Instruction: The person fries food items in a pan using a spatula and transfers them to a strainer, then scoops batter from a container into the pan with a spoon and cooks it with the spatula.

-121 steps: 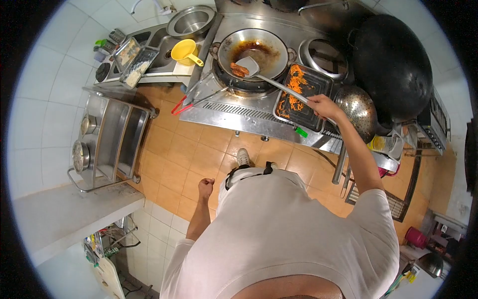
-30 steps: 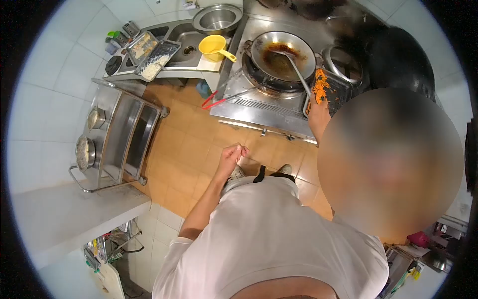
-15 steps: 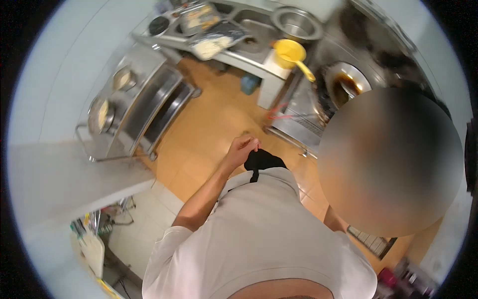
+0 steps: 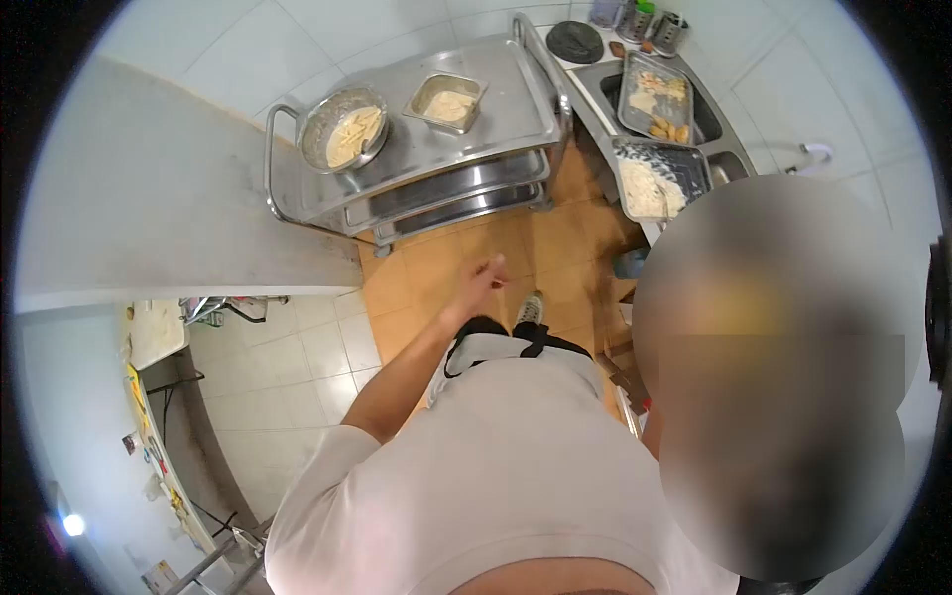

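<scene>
My left hand point(image 4: 483, 284) hangs in front of my waist above the tiled floor, slightly blurred, with loosely parted fingers and nothing in it. Past it stands a steel cart point(image 4: 397, 171). On the cart's top a round metal bowl point(image 4: 313, 134) holds pale pieces in batter, and a small square pan point(image 4: 475, 114) beside it holds a pale mixture. My right hand does not show; a large blurred patch covers the area at the right.
A tray with pale and yellow pieces point(image 4: 658, 89) rests over the sink point(image 4: 706, 117); a dark tray point(image 4: 694, 177) with white food sits nearer. A round black object point(image 4: 574, 43) is on the counter. A wall ledge point(image 4: 188, 293) runs along the left.
The view has swung left from the stove to the cart and sink, and the wok has left view. My right hand, earlier on the spatula handle, is out of sight. My left hand's fingers have loosened.
</scene>
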A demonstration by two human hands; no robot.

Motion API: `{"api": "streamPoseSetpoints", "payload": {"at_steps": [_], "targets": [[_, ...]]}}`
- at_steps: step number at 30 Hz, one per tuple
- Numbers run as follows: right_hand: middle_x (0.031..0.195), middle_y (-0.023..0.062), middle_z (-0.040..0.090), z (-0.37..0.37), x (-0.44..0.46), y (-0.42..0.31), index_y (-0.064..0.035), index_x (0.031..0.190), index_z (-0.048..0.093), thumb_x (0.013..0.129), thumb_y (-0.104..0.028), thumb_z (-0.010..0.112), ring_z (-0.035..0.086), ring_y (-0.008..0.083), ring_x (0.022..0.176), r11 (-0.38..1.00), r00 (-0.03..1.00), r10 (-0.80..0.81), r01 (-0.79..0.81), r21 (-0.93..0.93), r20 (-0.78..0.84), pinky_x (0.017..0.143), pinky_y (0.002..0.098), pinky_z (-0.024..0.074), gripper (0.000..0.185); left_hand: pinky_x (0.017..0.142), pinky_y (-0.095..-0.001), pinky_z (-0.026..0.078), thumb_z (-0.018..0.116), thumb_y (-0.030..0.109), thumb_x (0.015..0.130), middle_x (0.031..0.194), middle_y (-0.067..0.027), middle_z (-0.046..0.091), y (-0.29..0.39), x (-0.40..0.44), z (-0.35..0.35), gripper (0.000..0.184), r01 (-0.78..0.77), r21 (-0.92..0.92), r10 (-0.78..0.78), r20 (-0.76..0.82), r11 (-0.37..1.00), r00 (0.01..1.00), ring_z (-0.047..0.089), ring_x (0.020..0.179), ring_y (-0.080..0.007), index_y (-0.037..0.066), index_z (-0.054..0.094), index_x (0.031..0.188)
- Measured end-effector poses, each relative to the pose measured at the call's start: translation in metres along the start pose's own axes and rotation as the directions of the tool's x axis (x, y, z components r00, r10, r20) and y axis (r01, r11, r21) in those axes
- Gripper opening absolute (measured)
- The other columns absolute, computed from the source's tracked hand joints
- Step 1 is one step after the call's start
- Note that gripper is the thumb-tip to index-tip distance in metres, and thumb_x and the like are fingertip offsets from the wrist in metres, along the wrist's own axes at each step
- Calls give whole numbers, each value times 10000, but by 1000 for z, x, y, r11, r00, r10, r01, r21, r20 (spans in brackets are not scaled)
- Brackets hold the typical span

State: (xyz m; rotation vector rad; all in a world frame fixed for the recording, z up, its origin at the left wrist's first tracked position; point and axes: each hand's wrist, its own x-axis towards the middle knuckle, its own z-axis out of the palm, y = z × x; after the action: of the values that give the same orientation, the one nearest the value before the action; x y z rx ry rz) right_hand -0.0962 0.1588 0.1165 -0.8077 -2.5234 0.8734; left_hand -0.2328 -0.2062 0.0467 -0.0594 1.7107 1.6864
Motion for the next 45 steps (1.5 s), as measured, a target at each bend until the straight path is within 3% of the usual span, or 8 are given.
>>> {"api": "streamPoseSetpoints", "payload": {"at_steps": [4,10,13,19,26,34,40,45], "targets": [[1079,185,618,102,35,-71,-18,1377,472,820,-136,706,611,305,983,962,928,-262,231,146,265,851,400,489,615,802,-345,498,596,230,960,1071,-39,571,22,33,-65,307,-56,-202,19,-183,978,983,593,979,-172,92,514,1222],[985,139,627,221,81,-180,-29,1390,460,830,-160,721,617,219,889,934,812,-166,-53,354,560,749,348,509,632,810,-368,495,621,209,931,1146,-68,509,65,117,-159,476,-4,-425,-135,-297,905,945,564,1003,-205,96,396,1335],[953,132,647,289,121,-206,-28,1389,454,838,-210,725,641,224,823,903,851,-212,-16,428,481,709,355,514,641,805,-389,501,629,216,919,1147,-82,498,93,179,-190,576,-61,-488,-153,-388,871,909,555,961,-207,103,324,1395],[902,112,660,358,196,-285,-58,1377,471,856,-255,717,635,166,747,988,909,-14,-53,148,416,686,322,513,609,754,-399,522,692,267,842,1199,-131,508,138,275,-229,809,-39,-547,-269,-472,836,839,553,1001,-239,108,213,1475],[818,149,688,412,224,-290,-5,1101,670,888,-254,665,650,220,695,979,941,-61,-9,202,334,671,349,515,327,807,-480,524,583,431,866,1362,-186,466,140,299,-246,817,279,-303,-358,-247,911,901,545,1103,-317,91,204,1505],[940,215,675,393,222,-304,17,1021,674,930,-188,568,654,384,819,956,925,-285,258,138,251,726,423,513,248,837,-485,514,494,250,897,1264,-171,549,136,300,-232,491,177,-572,-244,-42,801,969,586,1058,-319,-1,471,1318],[926,186,661,287,189,-343,10,999,681,919,-116,578,633,369,845,976,958,-201,179,122,206,729,417,500,181,874,-453,559,454,222,865,1233,-238,552,137,260,-223,517,248,-567,-223,115,786,968,582,1119,-328,-91,454,1276],[860,120,643,192,136,-344,-5,998,687,842,-60,665,590,300,778,930,934,-358,357,-91,10,684,382,486,167,982,-467,480,466,205,868,1275,-196,557,162,208,-188,523,211,-534,-68,275,819,959,579,1141,-304,-91,444,1299]]}}
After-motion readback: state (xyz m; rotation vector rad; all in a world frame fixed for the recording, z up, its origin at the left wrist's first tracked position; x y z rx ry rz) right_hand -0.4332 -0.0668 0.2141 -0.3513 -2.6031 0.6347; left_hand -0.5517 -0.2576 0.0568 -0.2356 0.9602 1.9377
